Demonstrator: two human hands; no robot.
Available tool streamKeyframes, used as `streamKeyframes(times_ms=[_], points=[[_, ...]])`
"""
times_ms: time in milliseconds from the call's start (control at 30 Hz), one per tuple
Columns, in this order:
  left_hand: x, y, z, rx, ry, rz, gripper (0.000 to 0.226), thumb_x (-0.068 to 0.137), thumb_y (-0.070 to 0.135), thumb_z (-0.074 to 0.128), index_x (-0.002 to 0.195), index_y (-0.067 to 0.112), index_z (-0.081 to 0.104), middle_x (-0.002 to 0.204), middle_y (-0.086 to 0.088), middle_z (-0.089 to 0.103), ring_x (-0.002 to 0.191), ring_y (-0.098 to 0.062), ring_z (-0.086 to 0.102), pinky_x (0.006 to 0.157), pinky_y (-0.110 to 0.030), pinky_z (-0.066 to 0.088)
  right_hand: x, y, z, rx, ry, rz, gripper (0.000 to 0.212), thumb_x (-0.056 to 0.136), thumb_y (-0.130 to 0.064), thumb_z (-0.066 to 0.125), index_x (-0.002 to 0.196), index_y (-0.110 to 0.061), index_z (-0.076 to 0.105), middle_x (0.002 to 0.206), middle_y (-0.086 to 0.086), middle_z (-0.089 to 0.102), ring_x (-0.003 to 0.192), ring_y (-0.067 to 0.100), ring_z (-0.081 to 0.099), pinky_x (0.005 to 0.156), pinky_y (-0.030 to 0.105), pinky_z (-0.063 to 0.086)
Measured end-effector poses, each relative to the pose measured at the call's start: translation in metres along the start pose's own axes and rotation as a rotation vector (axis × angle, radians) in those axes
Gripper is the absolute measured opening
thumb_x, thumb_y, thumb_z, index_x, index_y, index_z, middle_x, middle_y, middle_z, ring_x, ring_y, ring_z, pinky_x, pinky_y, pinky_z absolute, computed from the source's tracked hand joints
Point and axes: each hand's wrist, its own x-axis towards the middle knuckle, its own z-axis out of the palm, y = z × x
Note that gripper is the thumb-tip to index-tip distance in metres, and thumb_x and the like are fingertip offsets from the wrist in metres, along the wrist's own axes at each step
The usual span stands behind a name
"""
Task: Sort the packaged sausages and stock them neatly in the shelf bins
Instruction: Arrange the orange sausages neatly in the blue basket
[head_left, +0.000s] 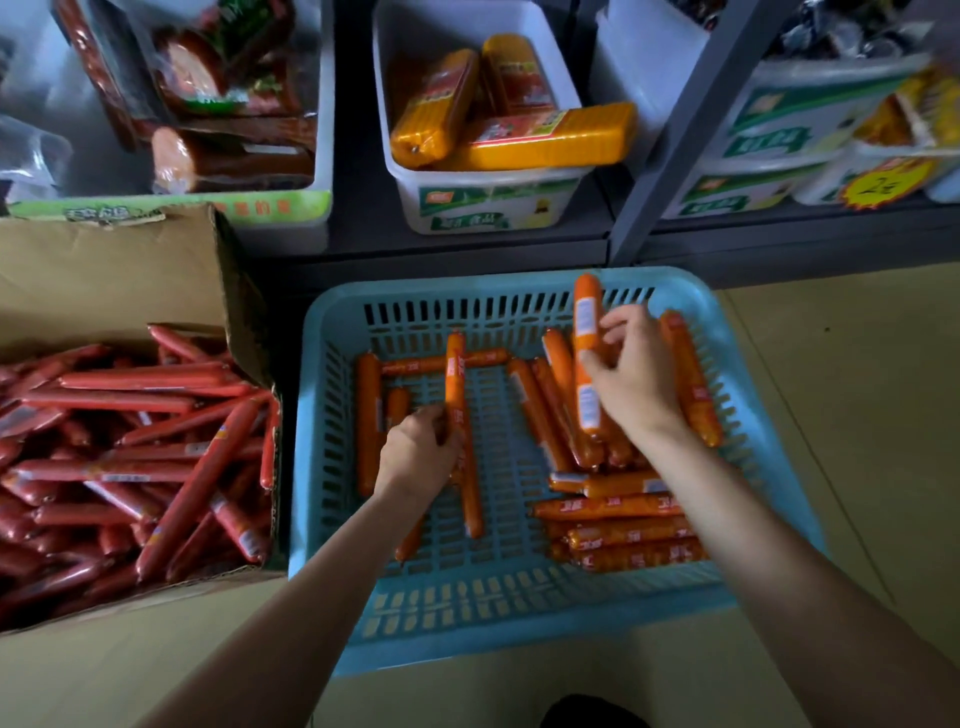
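Note:
A blue slatted basket (332, 415) on the floor holds several orange sausage sticks, most piled at its right side (623, 525). My left hand (418, 449) grips a thin orange sausage (455, 374) that stands nearly upright over the basket's left half. My right hand (631, 376) holds a thicker orange sausage (587, 317) with a white label, tilted upward above the right pile. A white shelf bin (483, 200) straight ahead contains three large orange sausage packs (545, 140).
A cardboard box (130, 275) on the left is full of red sausage sticks (130, 457). Another bin (171, 208) at upper left holds dark packaged sausages. A grey shelf post (675, 140) and more bins (789, 130) stand at the right. Tan floor surrounds the basket.

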Motion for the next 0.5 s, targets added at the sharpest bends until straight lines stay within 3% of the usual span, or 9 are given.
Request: streamKeyframes(times_ms=[67, 133, 200, 300, 400, 500], points=[[0.0, 0.009, 0.005, -0.017, -0.022, 0.022, 0.019, 0.091, 0.023, 0.058, 0.106, 0.012, 0.063, 0.091, -0.001, 0.066, 0.089, -0.021, 0.064, 0.071, -0.025, 0.045, 0.006, 0.023, -0.016, -0.136, 0.045, 0.056, 0.02, 0.085, -0.001, 0.061, 0.101, -0.007, 0.051, 0.11, 0.012, 0.049, 0.093, 0.02, 0.049, 0.072, 0.015, 0.03], [-0.001, 0.019, 0.01, -0.014, -0.033, 0.064, 0.021, 0.091, 0.023, 0.058, 0.108, 0.012, 0.063, 0.097, -0.002, 0.068, 0.092, -0.02, 0.064, 0.071, -0.023, 0.044, 0.007, 0.047, -0.021, -0.284, -0.037, 0.133, 0.019, 0.086, 0.0, 0.057, 0.104, -0.006, 0.056, 0.12, 0.015, 0.049, 0.105, 0.028, 0.053, 0.085, 0.029, 0.038], [-0.003, 0.031, 0.015, -0.017, -0.043, 0.099, 0.021, 0.092, 0.023, 0.057, 0.109, 0.012, 0.063, 0.099, -0.002, 0.067, 0.092, -0.018, 0.063, 0.067, -0.016, 0.039, 0.005, 0.057, -0.024, -0.312, -0.129, 0.137, 0.019, 0.088, 0.0, 0.054, 0.104, -0.006, 0.061, 0.121, 0.015, 0.056, 0.11, 0.03, 0.055, 0.094, 0.033, 0.042], [-0.005, 0.047, 0.024, -0.091, -0.088, 0.142, 0.021, 0.093, 0.021, 0.056, 0.109, 0.011, 0.064, 0.096, 0.0, 0.064, 0.083, -0.01, 0.058, 0.06, -0.007, 0.036, 0.003, 0.044, -0.033, -0.221, -0.102, 0.088, 0.02, 0.09, 0.0, 0.052, 0.104, -0.006, 0.065, 0.105, 0.007, 0.065, 0.096, 0.019, 0.06, 0.081, 0.02, 0.043], [-0.009, 0.062, 0.03, -0.176, -0.164, 0.196, 0.03, 0.093, 0.024, 0.057, 0.12, 0.012, 0.06, 0.106, 0.001, 0.064, 0.089, -0.011, 0.059, 0.071, -0.012, 0.043, -0.007, 0.02, -0.033, 0.096, -0.208, 0.113, 0.017, 0.09, -0.012, 0.061, 0.106, -0.007, 0.065, 0.099, 0.002, 0.065, 0.093, 0.011, 0.059, 0.071, 0.005, 0.039], [-0.013, 0.073, 0.031, -0.208, -0.206, 0.256, 0.033, 0.092, 0.022, 0.057, 0.123, 0.01, 0.057, 0.105, 0.004, 0.059, 0.096, -0.014, 0.061, 0.076, -0.017, 0.045, -0.015, 0.008, -0.023, 0.227, -0.313, 0.251, 0.032, 0.085, -0.023, 0.068, 0.115, -0.014, 0.06, 0.097, -0.002, 0.061, 0.092, 0.01, 0.058, 0.074, 0.014, 0.043]])
